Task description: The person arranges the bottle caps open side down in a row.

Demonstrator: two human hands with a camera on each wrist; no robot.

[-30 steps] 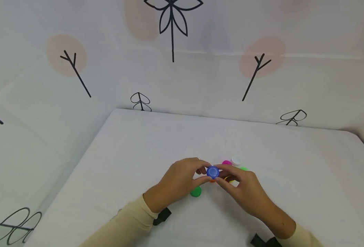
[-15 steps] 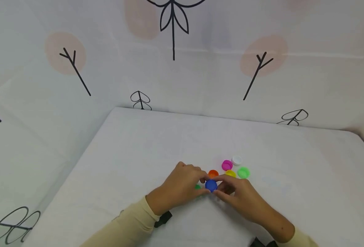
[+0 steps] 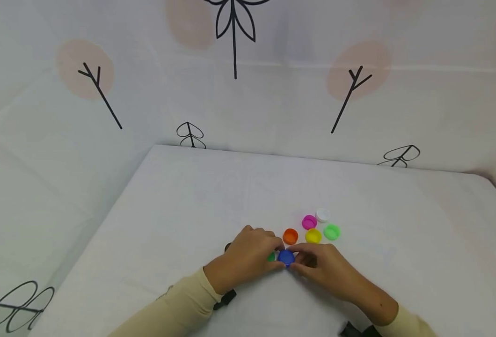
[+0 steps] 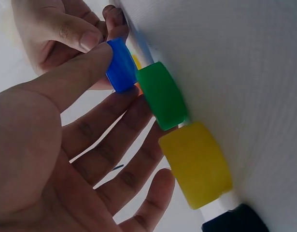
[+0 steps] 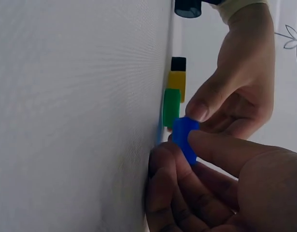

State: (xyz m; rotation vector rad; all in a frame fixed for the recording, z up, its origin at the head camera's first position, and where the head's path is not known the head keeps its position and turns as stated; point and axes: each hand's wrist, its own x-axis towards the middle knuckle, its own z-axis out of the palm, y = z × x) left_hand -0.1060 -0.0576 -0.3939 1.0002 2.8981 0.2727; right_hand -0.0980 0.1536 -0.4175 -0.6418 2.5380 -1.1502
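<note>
A blue bottle cap [image 3: 286,258] is pinched between both hands, smooth face up, low over the table; whether it touches the cloth I cannot tell. My left hand [image 3: 248,257] grips its left side with thumb and fingers, the thumb on its edge in the left wrist view. From the other side, the thumb and fingers of my right hand [image 3: 328,271] hold the same cap. Right beside it is a green cap [image 4: 162,95], mostly hidden under the left hand in the head view. A yellow cap [image 4: 196,164] and a black cap [image 4: 236,220] continue that row.
Beyond the hands lie loose caps: orange [image 3: 290,236], yellow [image 3: 313,236], magenta [image 3: 309,222], white [image 3: 323,215] and light green [image 3: 332,232]. A white cloth covers the table [image 3: 214,187], and a patterned sheet [image 3: 273,107] hangs behind it.
The blue cap was turned from its hollow side to its smooth face, then brought down towards me and slightly left, beside the green cap. Both hands moved with it, uncovering the loose caps.
</note>
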